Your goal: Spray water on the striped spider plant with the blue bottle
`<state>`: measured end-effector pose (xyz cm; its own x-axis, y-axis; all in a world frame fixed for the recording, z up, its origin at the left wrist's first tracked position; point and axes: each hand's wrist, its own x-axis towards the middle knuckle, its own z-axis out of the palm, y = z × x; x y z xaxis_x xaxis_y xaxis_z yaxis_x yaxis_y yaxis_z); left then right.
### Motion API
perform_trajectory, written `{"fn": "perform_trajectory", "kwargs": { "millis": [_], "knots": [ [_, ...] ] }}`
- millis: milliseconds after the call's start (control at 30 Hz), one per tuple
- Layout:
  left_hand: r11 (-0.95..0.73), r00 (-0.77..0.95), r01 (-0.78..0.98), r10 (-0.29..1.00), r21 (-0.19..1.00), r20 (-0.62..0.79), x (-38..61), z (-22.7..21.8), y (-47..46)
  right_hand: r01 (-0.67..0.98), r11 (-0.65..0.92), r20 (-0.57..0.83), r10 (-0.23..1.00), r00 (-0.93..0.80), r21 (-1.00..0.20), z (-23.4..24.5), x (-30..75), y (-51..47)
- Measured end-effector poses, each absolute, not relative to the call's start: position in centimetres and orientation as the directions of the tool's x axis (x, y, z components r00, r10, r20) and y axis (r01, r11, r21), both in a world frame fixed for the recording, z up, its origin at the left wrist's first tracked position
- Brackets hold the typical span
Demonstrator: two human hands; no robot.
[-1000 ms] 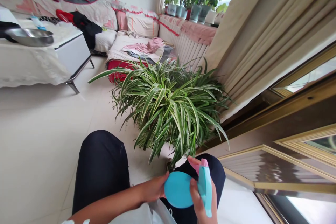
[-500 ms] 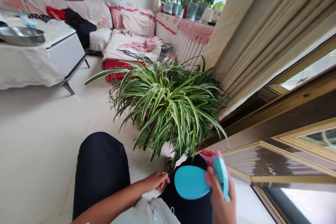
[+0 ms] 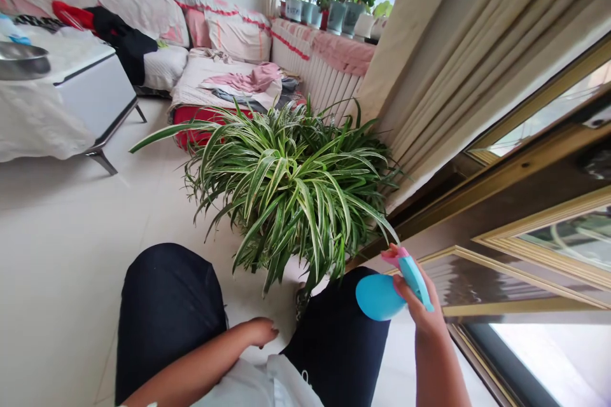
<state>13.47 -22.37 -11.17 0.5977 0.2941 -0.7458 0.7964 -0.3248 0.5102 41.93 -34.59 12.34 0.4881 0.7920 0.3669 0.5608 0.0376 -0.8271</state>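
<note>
Your right hand (image 3: 417,299) is closed in a narrow grip around the upright neck of a turquoise plastic spray bottle (image 3: 382,297), with its pink trigger (image 3: 397,255) showing just past your fingers. The bottle's round, flat body tilts out to the left of your hand, held in the air at the near right of the scene, above your right knee (image 3: 334,331) and just beside the lowest leaf tips. It looks light and stiff, but the smooth shell could slip, so the narrow neck below the trigger is the surest place to hold. How full it is cannot be seen.

Your left hand (image 3: 260,332) holds nothing; its fingers curl loosely in the gap between your knees, to the right of your left knee (image 3: 167,305).

Straight ahead is one large striped spider plant (image 3: 286,197), its pot mostly hidden. Farther off, at least five potted plants (image 3: 329,6) line up beyond a white radiator (image 3: 329,70). At far left, one steel bowl (image 3: 19,60) sits on a cloth-draped table (image 3: 95,95). One beige curtain (image 3: 477,57) hangs at right.
</note>
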Motion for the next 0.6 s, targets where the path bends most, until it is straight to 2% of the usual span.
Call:
{"fn": "perform_trajectory", "kwargs": {
  "millis": [100, 167, 367, 600],
  "knots": [
    [-0.350, 0.581, 0.803, 0.280, 0.482, -0.764, 13.7, -11.4, -22.7, 0.565, 0.041, 0.290, 0.887, 0.359, -0.824, 12.0, 42.9, -34.7],
    [-0.360, 0.572, 0.806, 0.267, 0.471, -0.776, 14.0, -11.5, -22.9, 0.534, 0.047, 0.272, 0.897, 0.350, -0.844, 11.7, 43.5, -34.4],
    [-0.354, 0.566, 0.809, 0.251, 0.469, -0.786, 13.9, -11.4, -23.0, 0.450, -0.076, 0.205, 0.815, 0.542, -0.890, 11.1, 45.1, -32.1],
    [-0.314, 0.567, 0.814, 0.241, 0.490, -0.788, 13.3, -10.7, -22.6, 0.382, -0.075, 0.244, 0.654, 0.716, -0.921, 11.1, 46.8, -32.7]
  ]
}}
